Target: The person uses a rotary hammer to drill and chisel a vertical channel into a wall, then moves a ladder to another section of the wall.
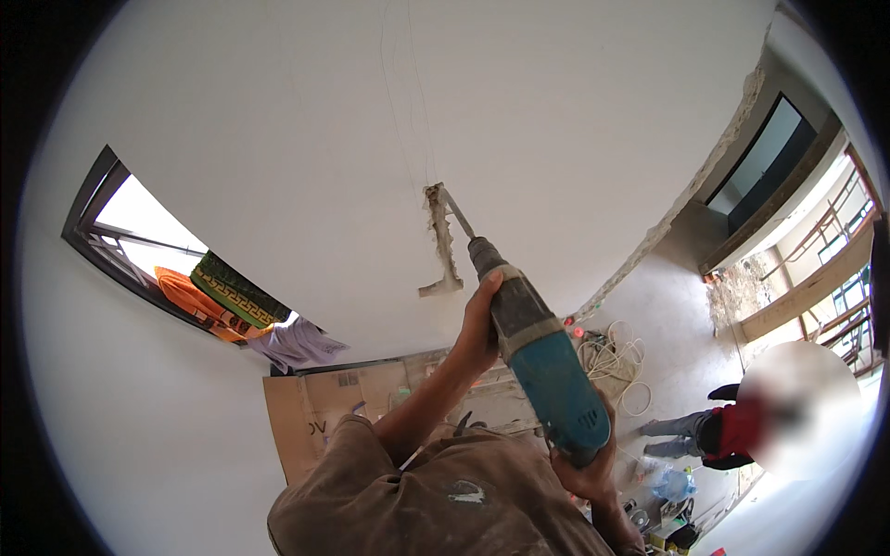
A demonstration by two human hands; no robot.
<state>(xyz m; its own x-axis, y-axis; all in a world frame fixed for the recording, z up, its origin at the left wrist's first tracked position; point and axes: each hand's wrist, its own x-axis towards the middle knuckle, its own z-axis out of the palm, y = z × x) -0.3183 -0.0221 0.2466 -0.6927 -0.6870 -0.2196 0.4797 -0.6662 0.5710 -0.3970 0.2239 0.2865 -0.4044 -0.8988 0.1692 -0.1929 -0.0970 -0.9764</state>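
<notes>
A teal and black rotary hammer drill is held up toward the white wall. My left hand wraps round its dark front body. At its rear end, my right hand grips the handle, mostly hidden behind the housing. The long bit meets the upper end of a rough channel cut into the wall. This channel runs down and turns left at its lower end. Thin pencil lines lead up the wall from its top.
Orange cloth and a dark green patterned cloth hang at a window on the left. Cardboard lies below me. Coiled pale cable rests on the floor. A person in red stands at right, near a broken wall edge.
</notes>
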